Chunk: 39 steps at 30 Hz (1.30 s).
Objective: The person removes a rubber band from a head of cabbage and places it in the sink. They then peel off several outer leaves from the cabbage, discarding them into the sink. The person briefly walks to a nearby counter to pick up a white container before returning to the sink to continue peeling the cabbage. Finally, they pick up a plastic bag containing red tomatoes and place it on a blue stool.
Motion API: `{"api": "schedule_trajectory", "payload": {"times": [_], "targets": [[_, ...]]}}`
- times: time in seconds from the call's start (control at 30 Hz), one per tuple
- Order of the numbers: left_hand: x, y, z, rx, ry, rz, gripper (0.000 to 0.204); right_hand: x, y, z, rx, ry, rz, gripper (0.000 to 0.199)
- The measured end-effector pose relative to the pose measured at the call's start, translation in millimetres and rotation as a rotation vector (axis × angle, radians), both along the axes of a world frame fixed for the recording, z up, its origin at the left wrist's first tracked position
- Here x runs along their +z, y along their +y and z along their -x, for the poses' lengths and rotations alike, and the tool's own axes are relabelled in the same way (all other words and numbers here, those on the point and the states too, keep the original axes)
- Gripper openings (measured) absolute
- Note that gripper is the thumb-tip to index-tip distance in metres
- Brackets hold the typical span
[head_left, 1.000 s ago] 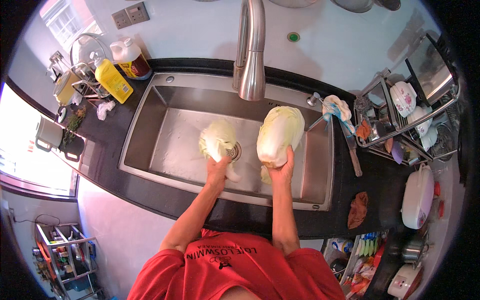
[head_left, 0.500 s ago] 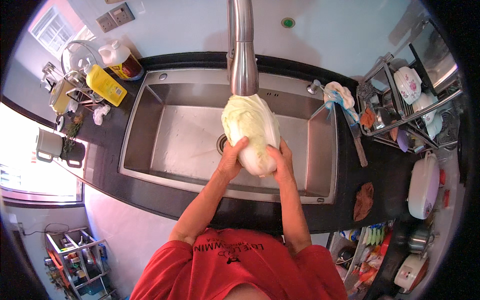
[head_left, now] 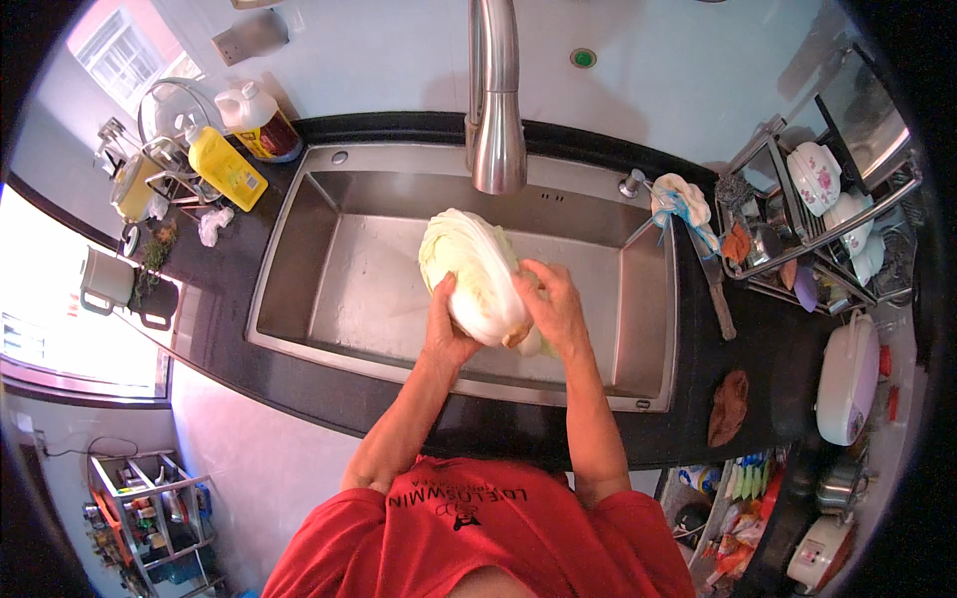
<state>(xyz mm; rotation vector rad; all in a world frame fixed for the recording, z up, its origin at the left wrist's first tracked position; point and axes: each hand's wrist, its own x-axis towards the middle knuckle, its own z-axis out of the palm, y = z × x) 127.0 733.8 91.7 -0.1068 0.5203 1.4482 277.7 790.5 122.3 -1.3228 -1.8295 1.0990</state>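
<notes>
Over the wide, rectangular stainless-steel sink (head_left: pixel 289 274), a person's left hand (head_left: pixel 448 337) grips an oblong, pale green and white cabbage (head_left: pixel 469 274), its cut base tilted toward the person. The right hand (head_left: pixel 556 311) bends its fingers against the cabbage's right side; whether they pinch a leaf cannot be told. A curved, brushed-metal faucet (head_left: pixel 498 145) hangs just beyond the cabbage.

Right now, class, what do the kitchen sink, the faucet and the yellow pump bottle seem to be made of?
Kitchen sink: likely stainless steel, satin, with soft, blurred reflections. Faucet: metal-looking, brushed, with streaked highlights along its length; possibly plated. Yellow pump bottle: probably plastic, smooth, its body solidly coloured.
</notes>
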Motion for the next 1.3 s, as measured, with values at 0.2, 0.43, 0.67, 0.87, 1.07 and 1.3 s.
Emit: {"api": "schedule_trajectory", "payload": {"times": [0.2, 0.43, 0.67, 0.87, 1.07, 1.3], "targets": [[-18, -7, -4, 0.215, 0.500, -0.069, 0.069, -18, -7, 7, -0.065, -0.026, -0.144, 0.050], [-8, -17, 2, 0.255, 0.802, -0.031, 0.073, -17, -10, 13, -0.044, 0.144, -0.067, 0.036], [-3, -20, 18, 0.265, 0.952, -0.140, 0.072, -7, -12, 21, -0.014, 0.317, 0.153, 0.028], [4, -23, 23, 0.300, 0.898, -0.132, 0.080, 6, -22, 24, -0.009, 0.355, 0.220, 0.029], [0, -26, 21, 0.231, 1.054, -0.170, 0.092, -1, -30, 23, -0.091, 0.478, 0.274, 0.026], [-11, -25, 22, 0.211, 1.029, -0.176, 0.107, -4, -33, 15, -0.093, 0.482, 0.244, 0.035]]}}
